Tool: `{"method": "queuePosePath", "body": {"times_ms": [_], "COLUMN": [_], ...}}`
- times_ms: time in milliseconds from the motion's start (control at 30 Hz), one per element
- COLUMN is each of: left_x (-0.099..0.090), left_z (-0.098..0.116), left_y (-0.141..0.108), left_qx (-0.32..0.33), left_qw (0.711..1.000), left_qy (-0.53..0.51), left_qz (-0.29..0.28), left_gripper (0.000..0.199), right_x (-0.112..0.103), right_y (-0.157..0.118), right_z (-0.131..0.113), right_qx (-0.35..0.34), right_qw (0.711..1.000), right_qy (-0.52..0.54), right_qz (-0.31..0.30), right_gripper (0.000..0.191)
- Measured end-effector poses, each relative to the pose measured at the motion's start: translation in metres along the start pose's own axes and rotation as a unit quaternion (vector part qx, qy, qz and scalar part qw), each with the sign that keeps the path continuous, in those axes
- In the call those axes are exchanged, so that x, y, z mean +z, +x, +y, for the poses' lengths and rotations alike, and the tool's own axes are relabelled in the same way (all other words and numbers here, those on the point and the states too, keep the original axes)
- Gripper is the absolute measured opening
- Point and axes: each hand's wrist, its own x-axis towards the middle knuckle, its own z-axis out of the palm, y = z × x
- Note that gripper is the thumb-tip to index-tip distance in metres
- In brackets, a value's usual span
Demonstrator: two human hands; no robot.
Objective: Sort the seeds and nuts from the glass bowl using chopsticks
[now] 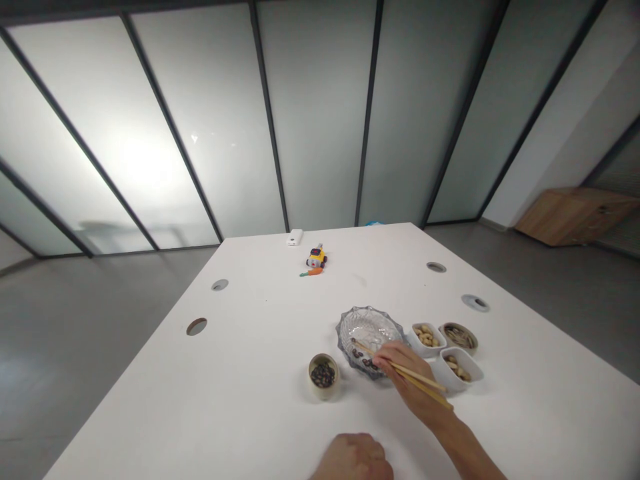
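My right hand [407,375] holds a pair of wooden chopsticks [425,385], their tips over the left part of a clear glass plate [370,320]. Several dark red beans [369,363] lie at the plate's near edge, and a small dark piece is at the chopstick tips. Left of the plate stands a small round cup [316,393] of dark beans [323,375]. My left hand [354,458] rests closed on the table near the bottom of the view, with no object showing in it.
Right of the plate are white bowls of nuts [426,335] [459,367] and a round bowl of striped seeds [459,337]. Farther back on the white table [265,347] lie a toy car [317,258], an orange carrot-shaped item [314,272] and a white device [295,237].
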Motion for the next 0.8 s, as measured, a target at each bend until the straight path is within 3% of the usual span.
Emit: {"method": "queuePosePath", "body": {"times_ms": [233, 567, 800], "left_x": [-0.004, 0.008, 0.018], "left_z": [0.001, -0.002, -0.006], "left_y": [0.000, -0.002, -0.002], "left_qx": [0.005, 0.006, 0.024], "left_qw": [1.000, 0.999, 0.998], "left_qy": [0.007, 0.033, 0.047], "left_qz": [0.008, 0.021, 0.021], "left_gripper": [0.042, 0.039, 0.040], "right_x": [0.001, -0.001, 0.001], "right_y": [0.001, 0.002, 0.003], "right_z": [-0.003, -0.003, -0.005], "right_qx": [0.004, -0.008, -0.008], "right_qw": [1.000, 1.000, 0.999], "right_qy": [0.001, -0.020, -0.021], "right_qz": [-0.017, 0.001, -0.035], "right_gripper": [0.027, 0.027, 0.029]}}
